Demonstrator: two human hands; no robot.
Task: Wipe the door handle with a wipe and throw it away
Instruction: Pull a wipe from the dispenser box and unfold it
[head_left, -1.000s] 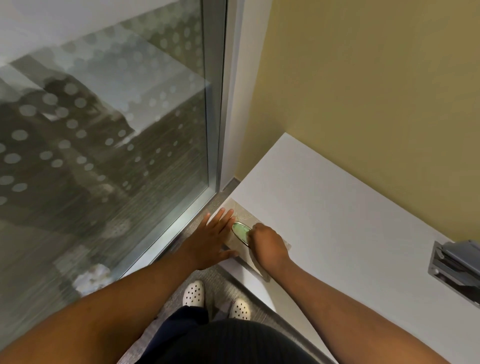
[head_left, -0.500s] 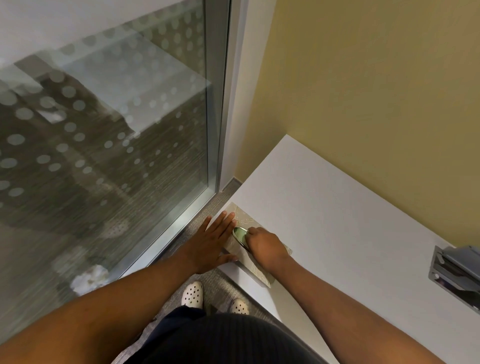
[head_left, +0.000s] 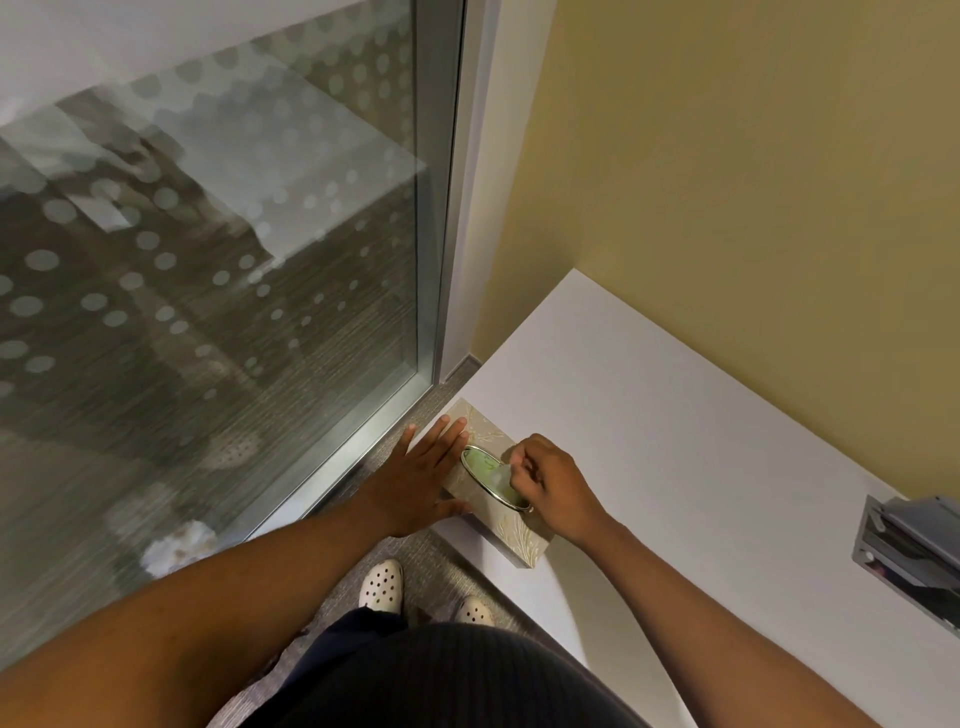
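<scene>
A beige patterned wipe box (head_left: 514, 532) with an oval green-lined opening (head_left: 480, 461) sits at the near left corner of a white table (head_left: 675, 467). My left hand (head_left: 415, 483) lies flat against the box's left side, fingers spread, holding nothing. My right hand (head_left: 553, 483) is over the opening, fingers pinched on a pale wipe (head_left: 500, 475) that sticks up a little out of the slot. No door handle is in view.
A glass door or panel (head_left: 208, 286) with frosted dots and a metal frame (head_left: 441, 208) stands to the left. A yellow wall (head_left: 727, 156) backs the table. A grey metal tray (head_left: 909, 551) rests at the table's right edge. My white shoes (head_left: 382, 584) stand on grey carpet.
My right hand's fingers have lifted slightly from the opening, drawing a bit of wipe up. The left hand has stayed pressed on the box. The camera shifted slightly.
</scene>
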